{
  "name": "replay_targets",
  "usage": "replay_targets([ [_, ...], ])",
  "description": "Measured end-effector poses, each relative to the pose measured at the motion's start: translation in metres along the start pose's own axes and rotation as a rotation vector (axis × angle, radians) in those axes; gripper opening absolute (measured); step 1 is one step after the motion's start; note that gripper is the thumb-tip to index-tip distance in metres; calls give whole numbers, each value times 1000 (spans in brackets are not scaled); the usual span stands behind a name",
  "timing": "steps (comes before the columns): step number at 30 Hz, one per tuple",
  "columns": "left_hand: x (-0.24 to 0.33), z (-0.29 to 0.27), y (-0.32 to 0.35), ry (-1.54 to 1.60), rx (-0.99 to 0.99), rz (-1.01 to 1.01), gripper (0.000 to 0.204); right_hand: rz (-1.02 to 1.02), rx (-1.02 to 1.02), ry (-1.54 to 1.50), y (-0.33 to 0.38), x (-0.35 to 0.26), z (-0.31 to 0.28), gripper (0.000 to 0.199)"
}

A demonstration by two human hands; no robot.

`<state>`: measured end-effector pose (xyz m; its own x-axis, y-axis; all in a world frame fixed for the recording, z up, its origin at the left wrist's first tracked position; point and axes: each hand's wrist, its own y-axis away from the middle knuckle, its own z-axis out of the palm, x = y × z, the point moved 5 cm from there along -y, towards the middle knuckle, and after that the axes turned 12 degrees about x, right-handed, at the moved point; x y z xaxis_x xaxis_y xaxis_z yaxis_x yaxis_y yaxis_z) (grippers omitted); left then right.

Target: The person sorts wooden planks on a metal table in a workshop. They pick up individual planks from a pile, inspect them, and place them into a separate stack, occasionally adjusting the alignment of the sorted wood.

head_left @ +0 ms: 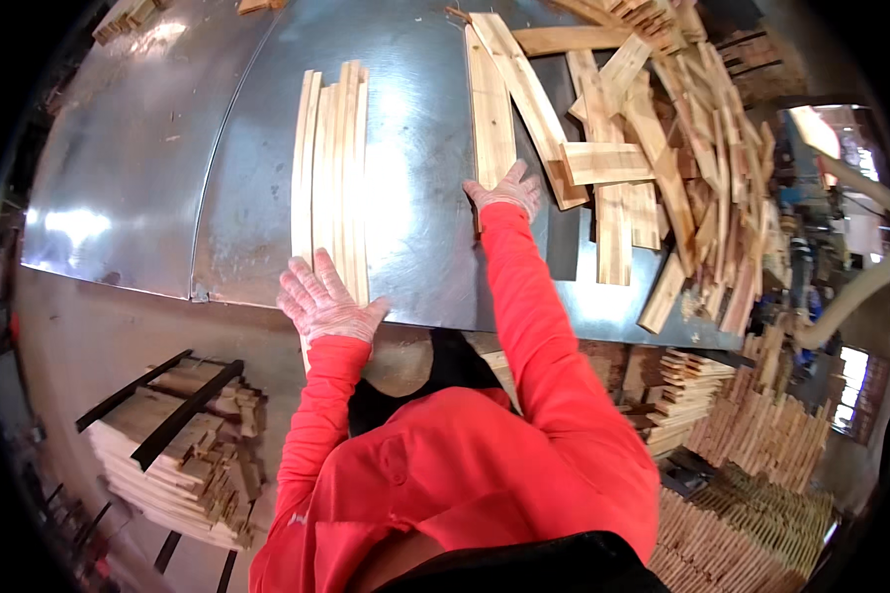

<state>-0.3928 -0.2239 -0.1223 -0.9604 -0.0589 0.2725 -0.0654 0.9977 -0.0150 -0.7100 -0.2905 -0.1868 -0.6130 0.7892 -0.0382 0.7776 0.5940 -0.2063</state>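
Observation:
On the metal table (257,198) several long wooden strips (331,168) stand side by side in a narrow bundle, pointing away from me. My left hand (328,304), in a thin see-through glove, lies on the near ends of these strips with its fingers spread. Farther right, my right hand (509,190), gloved alike, is closed across the near end of a flat wooden board (490,114), with the thumb at its left edge. Another board (529,104) slants right beside it, and a short board (606,163) lies crosswise over others.
A loose heap of wooden pieces (712,148) covers the table's right side. Below the near edge, a stack of boards (153,435) with black bars sits at left. More stacked wood (752,514) fills the lower right. A pale hose (855,301) curves at far right.

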Motion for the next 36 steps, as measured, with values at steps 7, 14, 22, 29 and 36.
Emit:
replay_targets([
  [7,95,35,10,992,-171,-126,66,-156,-963,-1147,32,34,-16,59],
  [14,160,107,9,1107,-462,-607,37,-524,-41,-763,-128,62,-73,81],
  [22,100,37,4,-7,-199,-311,49,-301,-683,94,-175,-19,43,112],
  [29,56,12,-9,-187,390,182,94,-417,-1189,-683,22,-77,17,85],
  [36,36,53,-4,-364,-76,44,102,-850,-217,-666,-56,-11,-92,76],
])
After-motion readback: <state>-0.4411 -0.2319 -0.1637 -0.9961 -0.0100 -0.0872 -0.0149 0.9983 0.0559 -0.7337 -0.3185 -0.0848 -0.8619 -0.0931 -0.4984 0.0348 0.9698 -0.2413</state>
